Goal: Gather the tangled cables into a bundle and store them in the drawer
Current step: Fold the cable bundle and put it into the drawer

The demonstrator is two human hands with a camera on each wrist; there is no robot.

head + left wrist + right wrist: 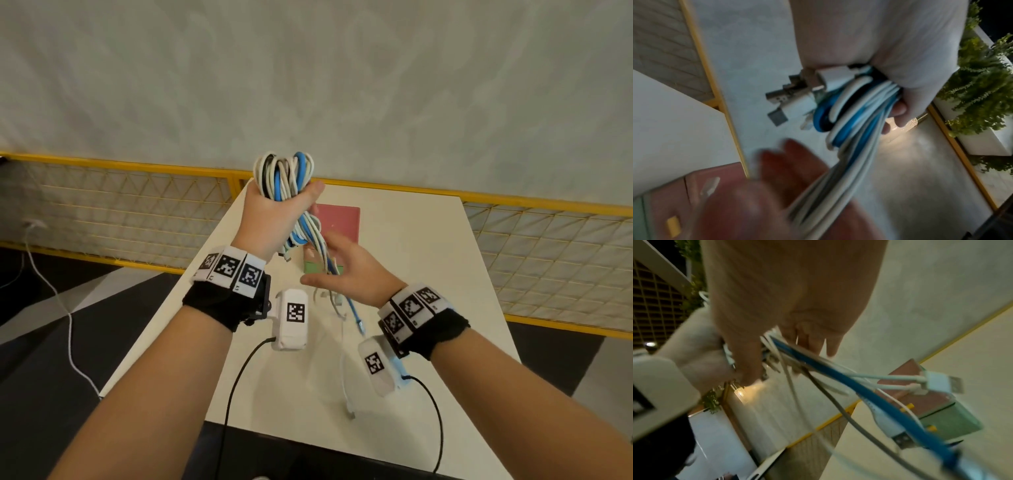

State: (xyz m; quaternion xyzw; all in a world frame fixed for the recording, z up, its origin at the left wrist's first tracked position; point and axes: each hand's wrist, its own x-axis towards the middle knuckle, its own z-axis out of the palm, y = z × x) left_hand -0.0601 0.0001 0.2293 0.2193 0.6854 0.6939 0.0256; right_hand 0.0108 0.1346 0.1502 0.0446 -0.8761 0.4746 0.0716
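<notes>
My left hand (274,214) is raised above the white table (428,274) and grips a looped bundle of white, blue and black cables (284,171). In the left wrist view the fingers (900,107) wrap round the bundle (855,113), with USB plugs sticking out beside it. The loose tails hang down across my right hand (346,270), which lies under them with straight fingers. In the right wrist view the tails (838,379) run past the palm (787,296). A small pink and green drawer box (339,219) stands on the table behind the hands.
A yellow railing with mesh (137,205) runs behind the table. A white cord (51,291) trails on the dark floor at the left. Green plants in a white planter (982,81) show beyond the railing. Black leads hang from both wrist cameras.
</notes>
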